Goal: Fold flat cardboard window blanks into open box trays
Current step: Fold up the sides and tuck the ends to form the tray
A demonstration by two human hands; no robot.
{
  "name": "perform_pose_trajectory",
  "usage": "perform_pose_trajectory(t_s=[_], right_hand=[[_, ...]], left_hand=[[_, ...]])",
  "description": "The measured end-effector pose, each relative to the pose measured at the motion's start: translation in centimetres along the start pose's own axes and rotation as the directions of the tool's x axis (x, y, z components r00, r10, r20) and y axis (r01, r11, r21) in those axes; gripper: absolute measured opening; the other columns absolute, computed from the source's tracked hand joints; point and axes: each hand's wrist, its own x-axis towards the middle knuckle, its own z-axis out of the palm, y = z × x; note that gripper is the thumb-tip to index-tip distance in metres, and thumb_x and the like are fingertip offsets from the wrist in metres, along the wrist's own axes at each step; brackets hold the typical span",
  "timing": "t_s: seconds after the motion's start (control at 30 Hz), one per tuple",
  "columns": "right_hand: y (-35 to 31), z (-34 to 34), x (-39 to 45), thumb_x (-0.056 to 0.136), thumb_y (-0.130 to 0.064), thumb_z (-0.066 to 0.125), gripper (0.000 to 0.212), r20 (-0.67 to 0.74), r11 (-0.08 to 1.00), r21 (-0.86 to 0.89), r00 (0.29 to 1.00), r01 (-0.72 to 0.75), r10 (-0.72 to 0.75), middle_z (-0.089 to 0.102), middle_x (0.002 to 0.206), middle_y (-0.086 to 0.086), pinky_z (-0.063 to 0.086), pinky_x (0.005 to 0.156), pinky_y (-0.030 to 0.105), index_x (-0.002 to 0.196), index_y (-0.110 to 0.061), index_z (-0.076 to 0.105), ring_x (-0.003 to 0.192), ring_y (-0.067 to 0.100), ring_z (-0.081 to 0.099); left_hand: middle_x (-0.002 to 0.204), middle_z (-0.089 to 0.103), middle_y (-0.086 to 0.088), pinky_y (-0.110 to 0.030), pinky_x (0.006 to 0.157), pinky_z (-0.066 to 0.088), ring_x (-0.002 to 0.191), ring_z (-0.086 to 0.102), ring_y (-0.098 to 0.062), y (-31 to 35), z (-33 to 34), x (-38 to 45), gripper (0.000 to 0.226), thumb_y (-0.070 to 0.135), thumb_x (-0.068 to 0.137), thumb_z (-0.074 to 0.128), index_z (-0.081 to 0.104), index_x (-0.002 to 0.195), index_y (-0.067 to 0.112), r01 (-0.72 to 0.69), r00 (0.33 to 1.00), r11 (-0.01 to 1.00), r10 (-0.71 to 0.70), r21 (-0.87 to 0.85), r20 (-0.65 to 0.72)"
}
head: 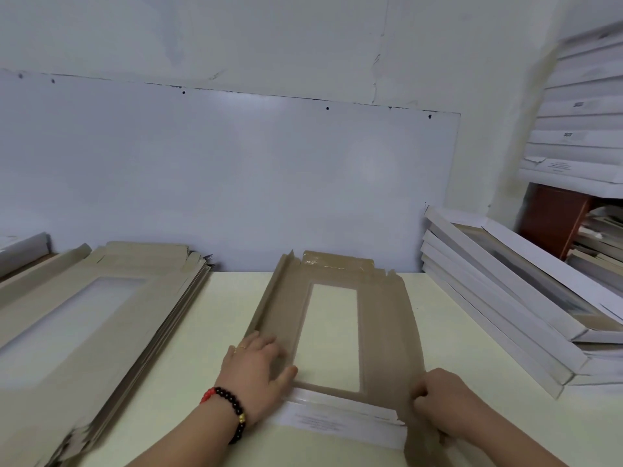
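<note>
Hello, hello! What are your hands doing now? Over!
Left hand flat on brown cardboard window blank. Right hand gripping its right flap. Nothing blocking.

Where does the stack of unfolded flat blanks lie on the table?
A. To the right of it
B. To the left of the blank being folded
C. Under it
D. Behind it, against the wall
B: the stack of flat blanks lies left of the blank held under the left hand and right hand.

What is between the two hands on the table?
In the head view, the brown cardboard window blank lies between them. The left hand presses flat on its left side, the right hand grips its right flap, and the window opening sits between.
</note>
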Motion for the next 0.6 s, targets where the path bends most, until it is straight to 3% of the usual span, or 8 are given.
perform_pose_trajectory(t_s=[0.13,0.23,0.33,0.4,0.47,0.6], right_hand=[[-1.9,0.9,-1.5,0.068,-0.004,0.037,0.017,0.04,0.999,0.017,0.999,0.029,-0.03,0.046,0.052,0.006,0.044,0.037,0.026,0.054,-0.012,0.042,0.038,0.024,0.059],[-2.9,1.7,-1.8,0.072,-0.007,0.039,0.018,0.021,0.999,-0.034,0.999,0.036,-0.035,0.052,0.055,0.005,0.05,0.047,0.026,0.056,-0.012,0.046,0.049,0.023,0.062],[-3.7,2.6,-1.8,0.078,-0.011,0.043,0.021,-0.004,0.999,0.003,0.999,0.041,-0.041,0.054,0.059,0.001,0.05,0.053,0.021,0.058,-0.015,0.048,0.056,0.018,0.061],[-4.2,3.0,-2.0,0.08,-0.013,0.046,0.022,-0.001,0.999,0.026,0.999,0.047,-0.047,0.053,0.059,0.001,0.052,0.062,0.028,0.058,-0.013,0.049,0.064,0.019,0.06],[-4.6,3.0,-2.2,0.078,-0.01,0.046,0.019,0.033,0.996,0.057,0.997,0.067,-0.069,0.056,0.062,0.007,0.054,0.068,0.033,0.063,-0.006,0.057,0.066,0.02,0.058],[-5.0,2.8,-2.8,0.069,-0.001,0.041,0.023,0.12,0.981,0.145,0.982,0.13,-0.148,0.054,0.064,0.012,0.051,0.059,0.032,0.072,0.006,0.062,0.061,0.019,0.055]], left_hand=[[0.154,0.029,0.014,-0.053,0.113,-0.016,0.147,0.009,-0.012,4.1,0.5,-0.9,0.053,0.064,0.089,0.033,0.05,0.13,0.036,-0.121,0.992,0.978,0.113,0.17,0.058],[0.149,0.038,0.008,-0.051,0.108,-0.026,0.144,0.02,-0.015,7.6,1.7,-2.2,0.071,0.069,0.078,0.029,0.046,0.135,0.031,-0.241,0.955,0.961,0.211,0.132,0.207],[0.137,0.052,-0.01,-0.047,0.101,-0.031,0.136,0.036,-0.026,10.5,3.5,-3.3,0.058,0.048,0.088,0.035,0.039,0.14,0.022,-0.281,0.92,0.945,0.215,0.17,0.328],[0.132,0.055,-0.016,-0.045,0.101,-0.031,0.132,0.041,-0.029,11.6,4.6,-3.9,0.052,0.04,0.096,0.034,0.034,0.143,0.019,-0.233,0.922,0.957,0.161,0.174,0.352],[0.131,0.056,-0.012,-0.053,0.109,-0.022,0.129,0.044,-0.025,12.1,5.0,-4.2,0.06,0.055,0.094,0.034,0.037,0.142,0.02,-0.187,0.933,0.967,0.119,0.174,0.34],[0.133,0.055,-0.005,-0.061,0.11,-0.005,0.127,0.046,-0.021,13.0,3.8,-4.0,0.058,0.06,0.09,0.041,0.047,0.133,0.02,-0.171,0.925,0.965,0.089,0.198,0.369]])
